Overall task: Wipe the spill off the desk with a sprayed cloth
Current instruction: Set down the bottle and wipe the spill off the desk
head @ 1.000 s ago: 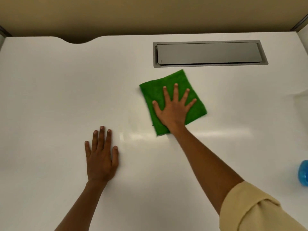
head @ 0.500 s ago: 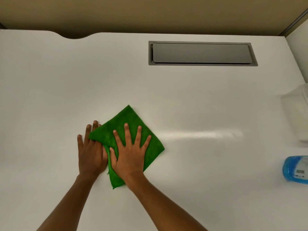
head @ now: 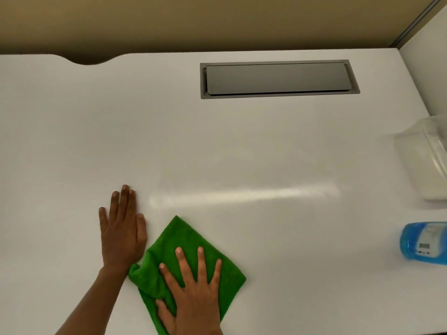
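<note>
Right hand (head: pixel 193 296) is lying flat on the cloth (head: pixel 183 240), palm down, fingers (head: pixel 180 256) spread wide and pointing to the far side; nothing is being gripped, the hand is only pressing. The cloth is sitting at the near edge of the desk (head: pixel 217 146), left of centre, one corner pointing far, well beyond the fingertips. Green is showing left, right and far of the hand; the thumb is resting on the near part of the cloth.

Left hand (head: pixel 122 233) is lying flat on the bare desk just left of the cloth, fingers straight and close together, holding nothing. The cloth's bunched left corner is touching or nearly touching the heel of this hand near the wrist; which one cannot be told.

A pale streak (head: pixel 242 194) is running left to right across the desk, just far of the cloth. No clear spill is showing.

A grey hatch (head: pixel 278 78) is lying far, right of centre. A blue bottle (head: pixel 423 243) is lying at the right edge, with a clear tub (head: pixel 425 153) beyond it, farther off.
</note>
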The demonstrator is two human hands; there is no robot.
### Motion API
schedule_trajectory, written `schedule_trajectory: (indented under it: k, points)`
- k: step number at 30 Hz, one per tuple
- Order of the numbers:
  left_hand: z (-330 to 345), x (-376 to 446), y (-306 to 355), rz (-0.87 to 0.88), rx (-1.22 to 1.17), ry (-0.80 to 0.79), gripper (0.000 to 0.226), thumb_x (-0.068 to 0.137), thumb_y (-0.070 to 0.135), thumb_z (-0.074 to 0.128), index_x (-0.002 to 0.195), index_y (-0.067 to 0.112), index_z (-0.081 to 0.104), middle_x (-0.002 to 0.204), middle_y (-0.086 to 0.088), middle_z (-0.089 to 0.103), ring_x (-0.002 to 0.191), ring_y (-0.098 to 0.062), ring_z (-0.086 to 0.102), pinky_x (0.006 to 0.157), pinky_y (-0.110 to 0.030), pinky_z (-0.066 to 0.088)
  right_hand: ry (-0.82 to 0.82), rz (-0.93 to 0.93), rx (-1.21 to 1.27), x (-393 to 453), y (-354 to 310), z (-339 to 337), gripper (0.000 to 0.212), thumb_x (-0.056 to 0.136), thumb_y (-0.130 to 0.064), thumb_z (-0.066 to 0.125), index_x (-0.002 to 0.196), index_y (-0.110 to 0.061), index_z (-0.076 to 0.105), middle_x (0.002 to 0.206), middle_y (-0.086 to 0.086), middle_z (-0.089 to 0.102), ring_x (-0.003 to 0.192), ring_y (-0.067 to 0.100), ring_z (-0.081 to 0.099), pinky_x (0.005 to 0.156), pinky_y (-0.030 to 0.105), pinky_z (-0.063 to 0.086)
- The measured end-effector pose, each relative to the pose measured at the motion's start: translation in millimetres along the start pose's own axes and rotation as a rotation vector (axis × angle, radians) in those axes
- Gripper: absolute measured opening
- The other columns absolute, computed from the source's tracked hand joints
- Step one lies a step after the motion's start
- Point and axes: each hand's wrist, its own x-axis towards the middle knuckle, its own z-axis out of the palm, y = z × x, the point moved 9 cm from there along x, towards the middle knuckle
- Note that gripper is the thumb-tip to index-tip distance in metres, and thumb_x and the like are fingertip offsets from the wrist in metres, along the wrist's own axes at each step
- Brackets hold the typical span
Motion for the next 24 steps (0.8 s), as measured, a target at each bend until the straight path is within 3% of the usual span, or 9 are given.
schedule_trajectory:
  k: [3, 11, 16, 24]
  points:
    - [-1.6, -0.3, 1.6, 0.004, 0.000, 0.007, 0.066, 0.099, 0.035, 0.020, 0.161, 0.012, 0.019, 0.170, -0.003, 0.013, 0.157, -0.024, 0.011, 0.124, -0.056, 0.009, 0.061, 0.052, -0.010, 2.3, 35.0, -11.7, 0.074, 0.075, -0.075, 0.047, 0.143, -0.049, 0.034, 0.160, -0.004, 0.027, 0.143, 0.041, 0.024, 0.105, 0.071, 0.018]
    - [0.0, -0.9, 0.8, 0.008, 0.009, 0.004, 0.066, 0.099, 0.033, 0.021, 0.161, 0.012, 0.016, 0.171, 0.001, 0.009, 0.158, -0.021, 0.008, 0.125, -0.055, 0.009, 0.197, 0.446, -0.092, 22.3, 184.2, -67.5, 0.076, 0.083, -0.077, 0.029, 0.150, -0.043, 0.023, 0.163, 0.001, 0.013, 0.149, 0.041, 0.006, 0.112, 0.070, 0.004]
    - [-0.3, -0.5, 1.1, 0.004, 0.015, 0.002, 0.066, 0.099, 0.033, 0.021, 0.161, 0.013, 0.016, 0.171, 0.000, 0.009, 0.158, -0.022, 0.008, 0.125, -0.054, 0.008, 0.291, 0.658, -0.079, 28.4, 270.5, -101.1, 0.075, 0.083, -0.074, 0.029, 0.151, -0.040, 0.023, 0.163, 0.002, 0.012, 0.148, 0.042, 0.007, 0.110, 0.073, 0.009]
    - [-0.8, -1.0, 1.3, 0.001, 0.017, 0.011, 0.066, 0.099, 0.033, 0.020, 0.161, 0.012, 0.017, 0.171, 0.000, 0.009, 0.158, -0.022, 0.009, 0.125, -0.054, 0.008, 0.414, 0.827, 0.020, 84.4, 322.9, -143.0, 0.075, 0.085, -0.077, 0.021, 0.150, -0.039, 0.021, 0.163, 0.005, 0.014, 0.146, 0.046, 0.005, 0.107, 0.077, 0.006]
